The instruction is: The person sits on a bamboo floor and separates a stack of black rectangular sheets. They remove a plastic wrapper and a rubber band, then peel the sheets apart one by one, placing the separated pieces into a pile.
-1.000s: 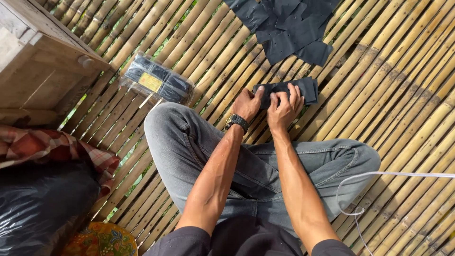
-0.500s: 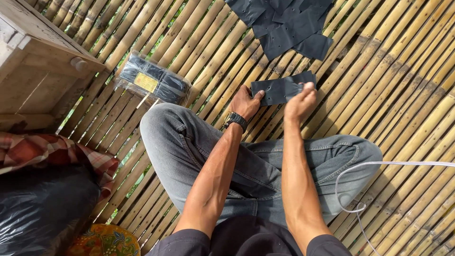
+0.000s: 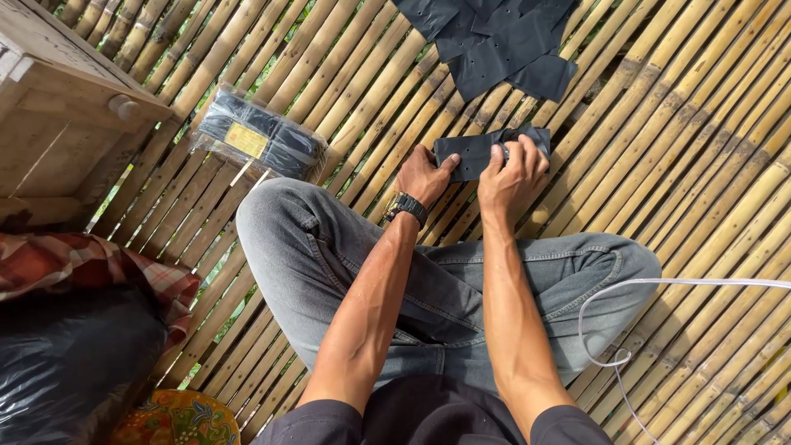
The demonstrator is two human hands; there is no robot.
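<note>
Both hands press a small black perforated sheet point(image 3: 482, 152) flat on the bamboo floor point(image 3: 700, 189). The left hand point(image 3: 422, 175) pins its near end with fingers together; the right hand point(image 3: 512, 175) curls over its middle (apparently steadying it). More sheets point(image 3: 503, 41) lie beyond the fingertips.

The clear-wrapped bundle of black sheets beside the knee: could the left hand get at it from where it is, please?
Probably yes: the left hand lies near the bundle, with bare bamboo floor between them.

Clear plastic package point(image 3: 262, 136) – black contents, yellow label point(image 3: 246, 139) – beside the knee.
</note>
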